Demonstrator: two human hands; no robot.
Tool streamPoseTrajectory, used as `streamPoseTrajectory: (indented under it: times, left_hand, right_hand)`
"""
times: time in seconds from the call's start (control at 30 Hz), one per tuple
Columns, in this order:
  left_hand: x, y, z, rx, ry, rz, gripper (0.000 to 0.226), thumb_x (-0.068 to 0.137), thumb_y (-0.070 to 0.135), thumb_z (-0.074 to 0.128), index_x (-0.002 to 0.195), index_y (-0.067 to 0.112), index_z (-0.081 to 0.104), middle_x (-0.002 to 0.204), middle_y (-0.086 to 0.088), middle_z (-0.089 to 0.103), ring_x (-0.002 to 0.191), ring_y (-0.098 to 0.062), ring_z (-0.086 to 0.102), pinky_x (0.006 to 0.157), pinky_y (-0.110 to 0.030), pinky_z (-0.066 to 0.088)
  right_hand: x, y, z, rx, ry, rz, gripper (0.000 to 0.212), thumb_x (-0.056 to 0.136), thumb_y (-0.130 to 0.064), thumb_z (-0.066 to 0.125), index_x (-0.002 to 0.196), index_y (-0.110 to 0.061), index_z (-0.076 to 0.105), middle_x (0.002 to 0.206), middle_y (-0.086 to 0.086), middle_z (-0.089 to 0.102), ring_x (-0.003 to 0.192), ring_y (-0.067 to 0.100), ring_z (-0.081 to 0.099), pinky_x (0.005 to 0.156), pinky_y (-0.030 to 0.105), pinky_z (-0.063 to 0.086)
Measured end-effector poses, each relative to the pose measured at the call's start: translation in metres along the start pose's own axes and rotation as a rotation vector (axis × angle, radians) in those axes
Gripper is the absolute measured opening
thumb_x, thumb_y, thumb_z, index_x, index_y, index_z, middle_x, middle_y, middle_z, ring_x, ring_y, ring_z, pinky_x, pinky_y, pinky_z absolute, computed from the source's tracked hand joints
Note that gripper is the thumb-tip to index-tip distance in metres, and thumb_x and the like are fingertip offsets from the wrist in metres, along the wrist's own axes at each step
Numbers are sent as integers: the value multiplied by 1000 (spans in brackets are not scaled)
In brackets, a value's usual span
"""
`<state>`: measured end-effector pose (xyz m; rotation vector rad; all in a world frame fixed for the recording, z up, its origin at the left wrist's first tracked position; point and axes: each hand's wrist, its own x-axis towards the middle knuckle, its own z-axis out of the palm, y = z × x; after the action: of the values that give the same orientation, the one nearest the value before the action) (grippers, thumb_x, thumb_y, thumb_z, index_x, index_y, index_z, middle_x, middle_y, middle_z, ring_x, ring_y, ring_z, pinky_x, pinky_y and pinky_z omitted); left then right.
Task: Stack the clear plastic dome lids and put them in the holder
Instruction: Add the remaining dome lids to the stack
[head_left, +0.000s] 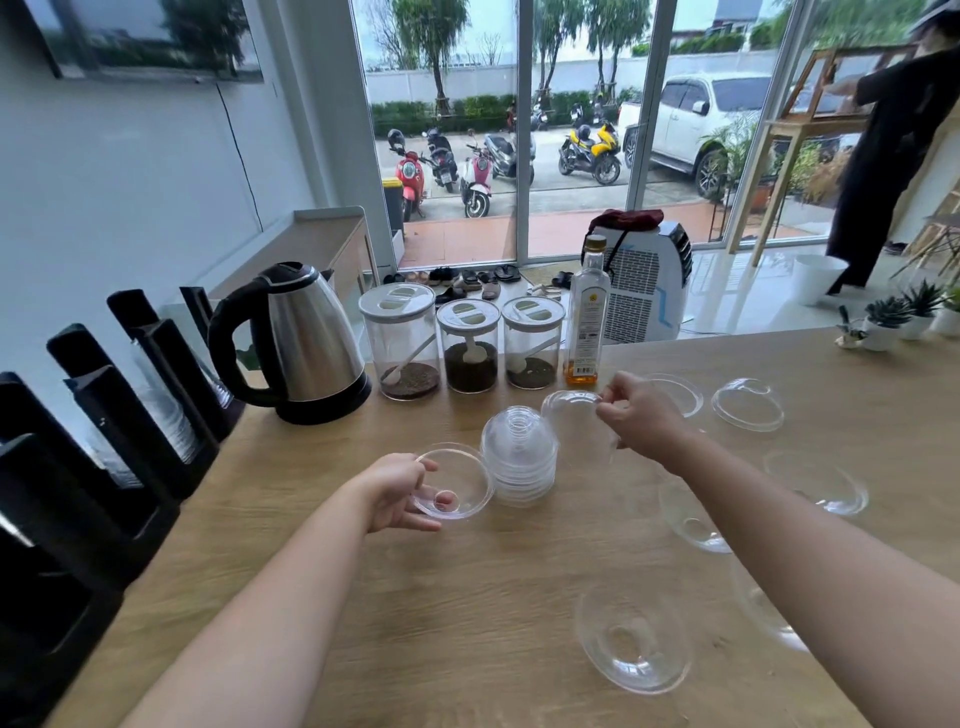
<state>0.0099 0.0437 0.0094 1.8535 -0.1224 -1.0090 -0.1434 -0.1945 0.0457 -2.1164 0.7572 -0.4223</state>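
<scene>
Left hand (402, 491) clamped on 1 clear dome lid (453, 487), turned on its side with the open rim facing the camera, thumb over the top edge and fingers behind. Right hand (638, 415) pinched on the rim of another dome lid (571, 415), held tilted just above and to the right of the stack of dome lids (519, 457) — hands apart, 1 on each side of it. Stack standing dome-up on the wooden counter (415, 623), between the 2 held lids. 6 or so loose lids (635, 640) scattered to the right, some dome-up, some upturned. Black holder (104, 441) along the left edge, slots already carrying clear lids or cups — cannot tell which. Behind the stack: steel electric kettle (301, 343), 3 lidded canisters (470, 345) with scoops, glass bottle (587, 317) holding a little amber liquid.
</scene>
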Motion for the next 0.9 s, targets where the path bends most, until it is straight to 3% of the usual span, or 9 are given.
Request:
streamPoseTrajectory:
  times: [0.1,0.2,0.27,0.47,0.53,0.63,0.73,0.83,0.9]
  left_hand:
    - [3,6,-2,-82,48,11,52,86,-7,21,127,10,48,108,-20,62,92,-28,63,56,-43,60]
    - [4,10,-4,-179,65,33,47,88,-1,28,129,11,48,119,-18,52,107,-32,56,51,-42,60]
    - [3,12,-8,-263,63,37,40,90,12,35,128,12,47,117,-14,45,111,-34,51,49,-40,59]
    - [13,8,-27,-380,83,77,44,88,25,36,127,10,48,91,-8,42,105,-31,51,62,-41,59]
    - [16,7,-30,-386,79,80,45,89,26,36,130,11,45,101,-11,46,117,-33,51,68,-43,59]
    - [17,6,-29,-368,89,82,46,94,30,40,136,14,40,140,-23,38,125,-35,47,77,-41,57]
    - [21,4,-27,-306,80,105,48,97,37,42,140,17,37,148,-19,33,129,-33,45,90,-41,53]
    - [27,2,-26,-254,85,147,44,96,41,46,132,17,42,139,-15,40,122,-29,49,98,-43,50]
    - [30,1,-25,-260,112,183,46,94,42,49,129,12,46,121,-10,48,110,-23,52,98,-42,50]
  right_hand:
    - [11,-18,11,-170,-11,-77,14,84,-21,57,72,-24,50,75,-1,58,73,22,57,69,38,54]
    - [18,-32,25,-293,-56,-141,7,88,-20,55,83,-17,50,82,0,54,73,16,48,54,18,33]
    - [22,-37,35,-335,-78,-153,5,89,-18,54,88,-14,51,84,1,51,76,16,46,53,17,28]
    - [37,-42,57,-392,-122,-149,4,86,-16,55,86,-13,52,92,6,57,80,19,50,66,26,38]
    - [42,-45,63,-413,-139,-161,6,86,-16,56,89,-11,55,93,6,57,79,19,51,66,27,42]
    - [45,-45,71,-444,-180,-162,9,85,-18,58,92,-12,58,96,6,60,78,18,55,72,31,51]
    - [45,-44,73,-436,-225,-144,13,86,-23,58,97,-16,58,103,5,61,82,19,60,76,32,54]
    - [40,-39,68,-387,-270,-134,23,84,-31,60,102,-18,56,111,5,60,90,20,61,79,32,53]
    - [36,-33,66,-342,-312,-134,34,81,-38,66,107,-21,52,119,3,56,101,21,58,84,31,50]
